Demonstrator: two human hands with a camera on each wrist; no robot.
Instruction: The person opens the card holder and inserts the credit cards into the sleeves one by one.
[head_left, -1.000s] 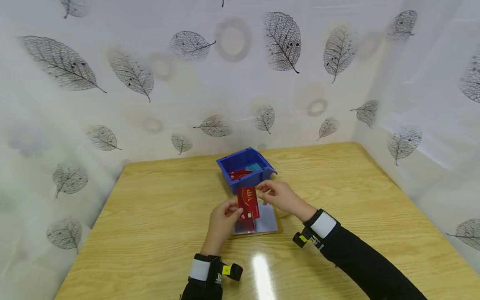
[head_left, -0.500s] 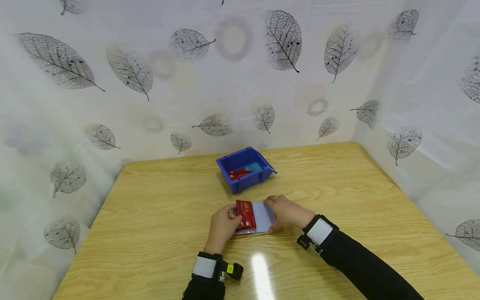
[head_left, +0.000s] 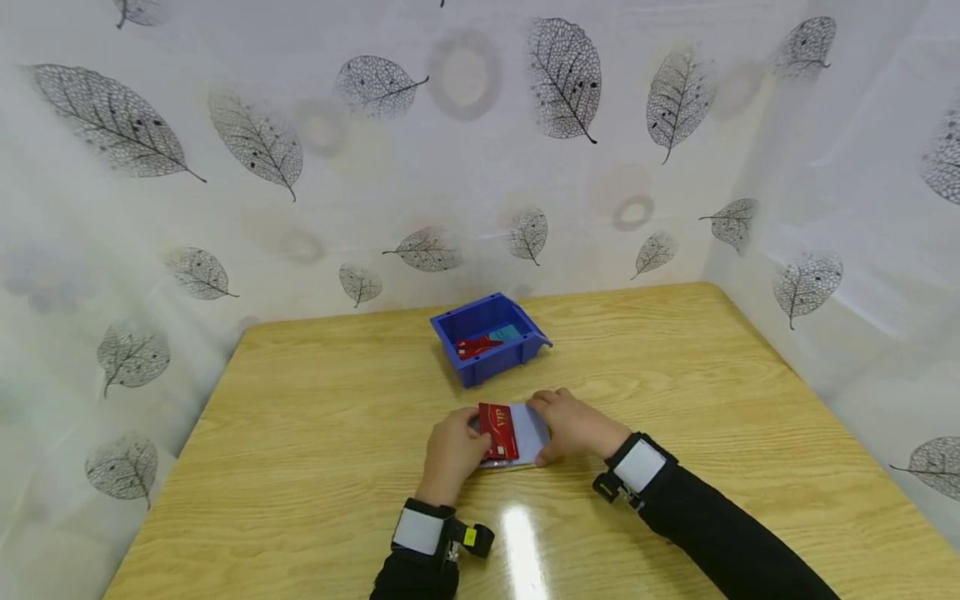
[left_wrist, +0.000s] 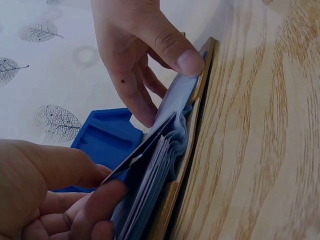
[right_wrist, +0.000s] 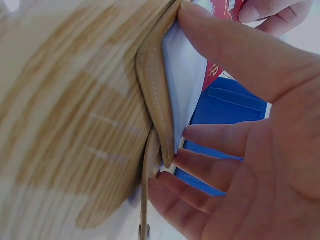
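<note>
My left hand [head_left: 452,454] pinches a red VIP card [head_left: 501,429] by its left edge, between thumb and fingers. The card is over the left part of a card holder [head_left: 529,429] that lies open on the table. In the left wrist view the card [left_wrist: 142,149] stands tilted against a stack of clear sleeves [left_wrist: 150,192]. My right hand [head_left: 581,427] grips the holder's right end, thumb on the near edge and fingers on the far one. The right wrist view shows the holder's tan cover [right_wrist: 154,85] and pale blue sleeve [right_wrist: 185,65]. Whether the card is inside a sleeve cannot be told.
A blue bin [head_left: 495,368] stands just behind the holder. Red cards [head_left: 474,347] and a teal card [head_left: 506,333] lie inside it. A strap [right_wrist: 145,195] with a metal snap hangs from the holder's cover. A leaf-print curtain [head_left: 465,167] encloses the wooden table [head_left: 322,400].
The VIP card has come down from above the holder onto its sleeves, then shifted slightly right. My right hand has moved from near the card to the holder's right end and stays there.
</note>
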